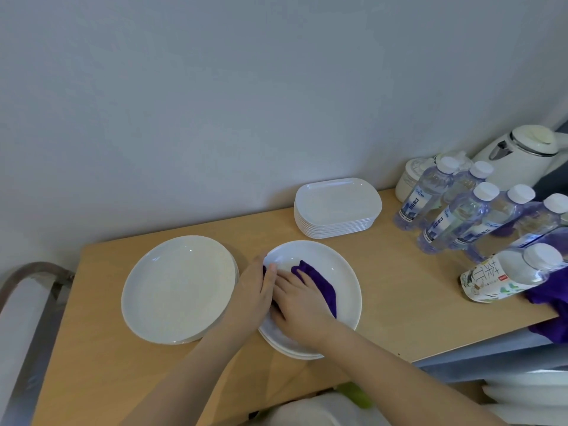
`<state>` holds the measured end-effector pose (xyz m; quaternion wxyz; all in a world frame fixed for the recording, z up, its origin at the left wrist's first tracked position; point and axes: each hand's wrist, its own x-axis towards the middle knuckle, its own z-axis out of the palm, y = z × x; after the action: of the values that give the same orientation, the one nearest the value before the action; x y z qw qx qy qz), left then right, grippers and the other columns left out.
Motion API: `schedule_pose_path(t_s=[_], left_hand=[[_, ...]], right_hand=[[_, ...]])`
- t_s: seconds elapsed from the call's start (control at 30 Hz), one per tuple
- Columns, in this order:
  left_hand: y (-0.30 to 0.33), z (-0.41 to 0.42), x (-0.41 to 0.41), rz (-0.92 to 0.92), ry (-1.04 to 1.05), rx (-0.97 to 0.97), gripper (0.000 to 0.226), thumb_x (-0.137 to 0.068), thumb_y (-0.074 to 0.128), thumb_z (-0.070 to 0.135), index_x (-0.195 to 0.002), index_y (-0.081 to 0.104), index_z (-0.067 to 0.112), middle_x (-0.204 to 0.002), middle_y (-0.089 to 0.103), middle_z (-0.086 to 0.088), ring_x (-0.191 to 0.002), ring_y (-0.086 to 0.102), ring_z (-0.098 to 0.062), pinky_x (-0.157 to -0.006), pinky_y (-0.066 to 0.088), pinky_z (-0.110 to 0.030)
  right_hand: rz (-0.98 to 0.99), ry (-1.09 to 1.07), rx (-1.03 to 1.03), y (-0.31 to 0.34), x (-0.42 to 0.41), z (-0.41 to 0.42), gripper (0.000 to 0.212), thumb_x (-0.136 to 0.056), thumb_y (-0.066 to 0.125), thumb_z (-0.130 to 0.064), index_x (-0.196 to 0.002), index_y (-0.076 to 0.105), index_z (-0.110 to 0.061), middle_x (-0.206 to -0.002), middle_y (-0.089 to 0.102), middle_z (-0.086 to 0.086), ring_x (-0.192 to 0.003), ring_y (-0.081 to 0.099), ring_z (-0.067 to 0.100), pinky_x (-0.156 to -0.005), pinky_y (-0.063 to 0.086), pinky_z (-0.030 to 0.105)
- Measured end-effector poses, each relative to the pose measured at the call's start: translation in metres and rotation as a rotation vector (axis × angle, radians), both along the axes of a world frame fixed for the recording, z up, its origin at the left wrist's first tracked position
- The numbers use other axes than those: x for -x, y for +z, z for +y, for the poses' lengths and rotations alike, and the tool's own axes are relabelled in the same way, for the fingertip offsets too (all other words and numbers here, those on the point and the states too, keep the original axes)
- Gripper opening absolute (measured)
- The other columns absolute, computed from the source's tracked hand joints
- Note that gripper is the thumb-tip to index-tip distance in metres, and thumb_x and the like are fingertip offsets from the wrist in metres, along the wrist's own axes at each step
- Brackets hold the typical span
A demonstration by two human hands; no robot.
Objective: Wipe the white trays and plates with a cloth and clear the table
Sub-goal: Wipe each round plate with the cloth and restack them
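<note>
On desk (384, 287), right hand (299, 305) presses purple cloth (319, 284) flat-fingered into top plate (344, 272); left hand (256, 290) grips plate's left rim, thumb over edge.

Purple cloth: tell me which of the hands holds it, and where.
The right hand presses the purple cloth flat onto the top plate, covering the cloth's left part. The left hand grips that plate's left rim.
</note>
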<state>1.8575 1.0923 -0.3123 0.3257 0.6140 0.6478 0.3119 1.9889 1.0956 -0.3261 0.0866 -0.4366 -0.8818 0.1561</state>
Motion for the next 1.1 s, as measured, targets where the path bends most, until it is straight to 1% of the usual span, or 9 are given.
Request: schedule_pose_path(t_s=[0.07,0.13,0.27,0.43,0.63,0.77,0.8,0.97,1.1], left_hand=[[-0.001,0.001,-0.001,0.077,0.01,0.005,0.053,-0.096,0.024,0.05,-0.138,0.039,0.022,-0.122,0.053,0.01,-0.108,0.051,-0.006,-0.09,0.032,-0.017],[-0.004,0.001,-0.002,0.154,0.003,0.012,0.048,-0.099,0.028,0.043,-0.139,0.038,0.02,-0.133,0.051,0.004,-0.116,0.049,-0.011,-0.094,0.03,-0.017],[-0.009,-0.001,-0.003,0.27,-0.045,0.008,0.044,-0.1,0.032,0.038,-0.138,0.039,0.017,-0.142,0.042,-0.001,-0.124,0.045,-0.016,-0.101,0.033,-0.025],[-0.01,-0.001,-0.002,0.277,-0.037,0.038,0.044,-0.1,0.032,0.039,-0.138,0.039,0.017,-0.145,0.041,-0.001,-0.127,0.044,-0.016,-0.105,0.037,-0.03],[-0.014,-0.003,-0.002,0.312,-0.043,0.066,0.047,-0.1,0.032,0.041,-0.14,0.035,0.018,-0.148,0.037,-0.001,-0.134,0.037,-0.016,-0.11,0.035,-0.034],[-0.016,-0.003,-0.002,0.315,-0.032,0.057,0.045,-0.1,0.032,0.043,-0.139,0.036,0.021,-0.147,0.039,0.002,-0.131,0.042,-0.015,-0.108,0.038,-0.032],[-0.016,-0.003,-0.002,0.313,-0.031,0.059,0.045,-0.1,0.031,0.043,-0.14,0.035,0.022,-0.147,0.039,0.002,-0.131,0.041,-0.014,-0.108,0.037,-0.031],[-0.014,-0.002,-0.001,0.302,-0.019,0.07,0.046,-0.1,0.032,0.041,-0.143,0.032,0.023,-0.147,0.04,0.006,-0.13,0.042,-0.012,-0.107,0.036,-0.029],[-0.013,-0.003,0.001,0.283,-0.029,0.043,0.04,-0.1,0.035,0.036,-0.137,0.038,0.021,-0.142,0.044,0.004,-0.123,0.047,-0.011,-0.097,0.037,-0.022]], right_hand=[[0.021,0.065,0.037,0.001,-0.006,-0.011,0.037,-0.092,0.041,-0.036,-0.126,0.053,-0.028,-0.134,0.051,-0.013,-0.129,0.038,0.011,-0.109,0.028,0.041],[0.032,0.11,0.094,0.002,-0.015,-0.02,0.037,-0.091,0.039,-0.039,-0.125,0.053,-0.033,-0.134,0.051,-0.017,-0.128,0.038,0.009,-0.109,0.027,0.038],[-0.035,0.191,0.17,0.009,-0.044,-0.026,0.043,-0.091,0.036,-0.042,-0.131,0.05,-0.038,-0.138,0.047,-0.021,-0.131,0.034,0.004,-0.109,0.022,0.032],[-0.202,0.214,0.147,0.016,-0.069,-0.018,0.037,-0.095,0.043,-0.04,-0.131,0.05,-0.042,-0.14,0.044,-0.023,-0.135,0.03,0.006,-0.109,0.023,0.032],[-0.42,-0.066,0.074,0.01,-0.074,-0.003,0.053,-0.094,0.044,-0.04,-0.144,0.027,-0.039,-0.147,0.033,-0.009,-0.135,0.026,0.022,-0.103,0.025,0.039],[-0.447,-0.34,-0.07,0.009,-0.061,0.008,0.048,-0.09,0.058,-0.039,-0.135,0.047,-0.026,-0.134,0.048,0.001,-0.121,0.047,0.026,-0.09,0.04,0.039],[-0.441,-0.381,-0.082,0.006,-0.057,0.009,0.047,-0.092,0.055,-0.036,-0.136,0.046,-0.023,-0.134,0.047,0.002,-0.121,0.046,0.026,-0.09,0.04,0.039],[-0.407,-0.439,-0.089,-0.002,-0.034,0.028,0.05,-0.097,0.044,-0.025,-0.144,0.029,-0.016,-0.144,0.035,0.005,-0.128,0.036,0.029,-0.097,0.036,0.042],[-0.306,-0.365,-0.071,-0.001,-0.014,0.035,0.051,-0.099,0.039,-0.032,-0.146,0.027,-0.018,-0.145,0.035,0.002,-0.127,0.037,0.028,-0.096,0.035,0.044]])
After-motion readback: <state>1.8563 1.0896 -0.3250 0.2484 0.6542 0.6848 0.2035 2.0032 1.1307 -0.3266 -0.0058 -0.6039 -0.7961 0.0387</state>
